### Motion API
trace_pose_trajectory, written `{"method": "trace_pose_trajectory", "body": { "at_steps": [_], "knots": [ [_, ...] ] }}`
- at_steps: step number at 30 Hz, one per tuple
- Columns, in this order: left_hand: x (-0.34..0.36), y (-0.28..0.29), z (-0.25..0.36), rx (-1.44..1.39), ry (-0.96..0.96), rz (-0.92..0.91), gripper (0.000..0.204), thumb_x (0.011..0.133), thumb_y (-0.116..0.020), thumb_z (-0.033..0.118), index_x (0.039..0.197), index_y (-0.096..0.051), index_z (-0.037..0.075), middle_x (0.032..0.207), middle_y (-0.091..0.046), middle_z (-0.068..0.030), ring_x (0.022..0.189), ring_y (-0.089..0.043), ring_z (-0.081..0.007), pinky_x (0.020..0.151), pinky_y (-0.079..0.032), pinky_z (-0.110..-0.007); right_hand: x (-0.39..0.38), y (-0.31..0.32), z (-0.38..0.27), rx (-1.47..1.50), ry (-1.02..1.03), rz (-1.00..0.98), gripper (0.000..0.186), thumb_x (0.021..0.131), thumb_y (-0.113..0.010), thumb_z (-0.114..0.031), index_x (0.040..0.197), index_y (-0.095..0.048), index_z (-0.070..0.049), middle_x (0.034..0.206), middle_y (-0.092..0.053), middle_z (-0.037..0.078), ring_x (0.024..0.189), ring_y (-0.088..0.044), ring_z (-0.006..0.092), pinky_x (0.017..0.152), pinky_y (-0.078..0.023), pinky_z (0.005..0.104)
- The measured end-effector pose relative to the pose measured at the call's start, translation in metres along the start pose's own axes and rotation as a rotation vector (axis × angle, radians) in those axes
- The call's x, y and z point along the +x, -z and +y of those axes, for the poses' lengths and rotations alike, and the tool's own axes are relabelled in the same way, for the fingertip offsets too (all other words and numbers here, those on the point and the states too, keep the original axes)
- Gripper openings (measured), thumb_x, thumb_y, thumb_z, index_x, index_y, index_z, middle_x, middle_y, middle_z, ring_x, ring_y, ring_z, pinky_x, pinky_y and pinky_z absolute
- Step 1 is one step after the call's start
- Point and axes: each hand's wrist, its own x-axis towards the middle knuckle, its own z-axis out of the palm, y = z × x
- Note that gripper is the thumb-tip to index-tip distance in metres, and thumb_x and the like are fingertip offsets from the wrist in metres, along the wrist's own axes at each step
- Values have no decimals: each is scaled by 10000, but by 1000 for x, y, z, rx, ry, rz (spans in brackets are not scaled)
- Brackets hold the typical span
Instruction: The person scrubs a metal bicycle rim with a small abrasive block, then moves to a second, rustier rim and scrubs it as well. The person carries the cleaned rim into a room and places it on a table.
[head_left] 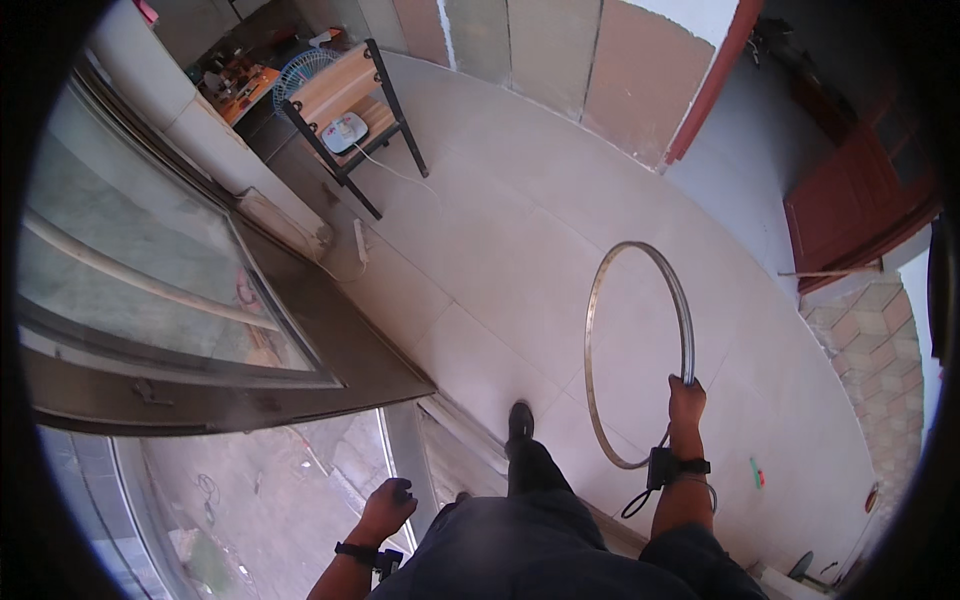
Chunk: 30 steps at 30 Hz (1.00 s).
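Observation:
My right hand [687, 400] is closed around the right side of a thin metal hoop [592, 390], which looks like a bare wheel rim without spokes. The hoop hangs upright and slightly tilted over the tiled floor, ahead of my right leg. Low at the left, beside the doorway, my left hand [385, 512] has its fingers curled in. Something dark shows at those fingertips, too small to name. Each wrist wears a strap with a small dark box, and a cable loops below the right one.
An open glass door [375, 360] with a dark frame takes up the left. Beyond it stand a wooden chair [345, 100] with a white device [345, 133] on it, and a blue fan [300, 75]. A power strip [361, 240] and a small green-red object [758, 474] lie on the floor.

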Motion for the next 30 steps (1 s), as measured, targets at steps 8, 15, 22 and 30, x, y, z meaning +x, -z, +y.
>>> {"method": "trace_pose_trajectory", "body": {
  "at_steps": [8,15,22,30],
  "knots": [
    [57,34,74,-11,-75,-23,459,875,-755,282,1236,-628,28,1150,-726,-178,1080,-710,-328,947,-562,-417,49,47,-32,-121,58,-31,348,831,-729,-282,802,-643,54,609,-601,115,559,-548,223,568,-460,433],
    [129,64,136,18,-213,-17,436,845,-742,261,1205,-643,35,1110,-720,-172,1038,-697,-355,919,-554,-437,73,83,-84,-111,131,-47,324,811,-726,-262,738,-609,31,576,-562,105,543,-510,202,544,-432,437],
    [196,104,214,61,-277,-59,458,820,-743,261,1208,-658,32,1067,-722,-150,988,-697,-327,860,-555,-432,113,39,-183,-229,235,-45,305,812,-720,-261,750,-627,23,612,-599,180,549,-570,309,580,-469,471],
    [329,158,233,56,-230,-39,531,876,-740,309,1302,-604,21,1177,-714,-209,1101,-686,-370,947,-547,-460,206,-17,-310,-302,354,-79,318,817,-731,-271,758,-626,23,624,-601,180,551,-564,312,581,-470,470]
  ]
}}
